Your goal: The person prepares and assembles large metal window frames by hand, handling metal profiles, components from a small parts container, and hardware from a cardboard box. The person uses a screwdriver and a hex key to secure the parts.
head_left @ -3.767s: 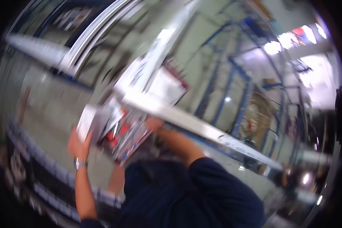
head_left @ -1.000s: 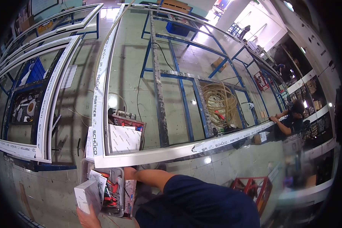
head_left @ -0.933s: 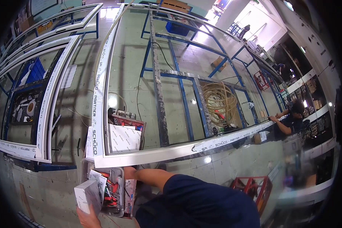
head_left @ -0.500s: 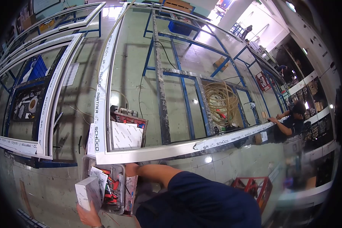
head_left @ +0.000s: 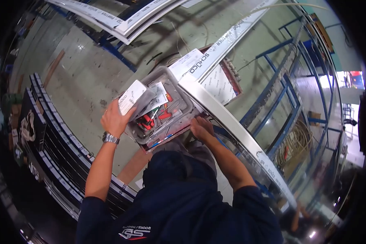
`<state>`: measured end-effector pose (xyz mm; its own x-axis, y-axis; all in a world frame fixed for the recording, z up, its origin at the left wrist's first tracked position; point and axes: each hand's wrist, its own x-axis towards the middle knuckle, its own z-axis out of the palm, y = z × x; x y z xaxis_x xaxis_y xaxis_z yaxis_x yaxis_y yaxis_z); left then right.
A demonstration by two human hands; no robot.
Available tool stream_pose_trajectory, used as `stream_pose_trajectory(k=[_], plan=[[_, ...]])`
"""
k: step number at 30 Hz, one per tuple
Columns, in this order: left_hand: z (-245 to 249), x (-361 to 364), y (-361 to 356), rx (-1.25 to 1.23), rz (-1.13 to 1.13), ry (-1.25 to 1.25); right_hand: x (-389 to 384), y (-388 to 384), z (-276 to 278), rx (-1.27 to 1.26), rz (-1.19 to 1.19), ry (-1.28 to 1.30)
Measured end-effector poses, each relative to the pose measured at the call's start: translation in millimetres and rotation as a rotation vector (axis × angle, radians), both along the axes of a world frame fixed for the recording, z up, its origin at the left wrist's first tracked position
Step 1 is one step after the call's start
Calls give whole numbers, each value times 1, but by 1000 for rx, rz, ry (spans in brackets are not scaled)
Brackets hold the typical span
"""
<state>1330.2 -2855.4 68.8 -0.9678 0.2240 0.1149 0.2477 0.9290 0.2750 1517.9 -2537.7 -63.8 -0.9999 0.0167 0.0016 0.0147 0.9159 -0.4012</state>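
My left hand [head_left: 114, 118], with a metal watch on the wrist, is closed on a white cardboard box [head_left: 133, 96] with dark print. The box is tilted over the near-left side of a grey plastic tub [head_left: 186, 96]. Inside the tub lie several red-handled tools [head_left: 147, 122] and a printed paper sheet [head_left: 157, 96]. My right hand [head_left: 201, 127] has its fingers curled at the edge of the red toolbox [head_left: 179, 132] under the tub. A blue-and-white pen [head_left: 162, 140] lies along that edge.
A white SCHÜCO-taped frame [head_left: 223, 110] has its corner close beside the tub. Blue metal trestles [head_left: 286, 87] and a coiled hose [head_left: 295, 142] are to the right. Long dark profiles [head_left: 61, 138] are stacked at left. A blurred person [head_left: 299, 219] is at lower right.
My view has turned and tilted down towards the tub. My left hand still holds the white box at the tub's side. My right hand, earlier partly behind the tub, now shows at the toolbox edge.
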Motion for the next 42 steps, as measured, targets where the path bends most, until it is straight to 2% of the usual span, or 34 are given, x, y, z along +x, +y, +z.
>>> stream_pose_trajectory(k=[4, 6, 9, 12, 13, 16, 20, 23, 27, 32, 35, 38, 42], plan=[[19, -6, 5, 7, 54, -147, 22, -20, 25, -171, -121, 113], [23, -4, 12, -11, 118, -140, 26, -26, 45, -308, -149, 167], [25, 6, 24, 12, 186, -128, 29, -31, 67, -745, -359, -39], [22, 20, 34, 42, 278, -169, 25, -34, 74, -1329, -545, -87], [23, 24, 35, 66, 302, -202, 22, -33, 82, -1367, -557, -119], [23, 29, 27, 99, 294, -242, 11, -38, 85, -1739, -584, -123], [17, 30, 11, 154, 130, -196, -5, -48, 85, -1792, -640, -211], [20, 32, 14, 125, 79, -232, -32, -62, 107, -1773, -635, -317], [9, 27, 20, 173, 71, -273, -73, -76, 125, -1588, -546, -426], [19, 10, 27, 161, -12, -402, -120, -85, 126, -1369, -483, -327], [-1, -19, 26, 325, -370, -93, -131, -86, 126, -1302, -462, -301], [17, -50, 41, 77, -377, -489, -134, -90, 122, -1252, -430, -264], [14, -65, 49, 90, -472, -471, -134, -91, 125, -1048, -339, -176]])
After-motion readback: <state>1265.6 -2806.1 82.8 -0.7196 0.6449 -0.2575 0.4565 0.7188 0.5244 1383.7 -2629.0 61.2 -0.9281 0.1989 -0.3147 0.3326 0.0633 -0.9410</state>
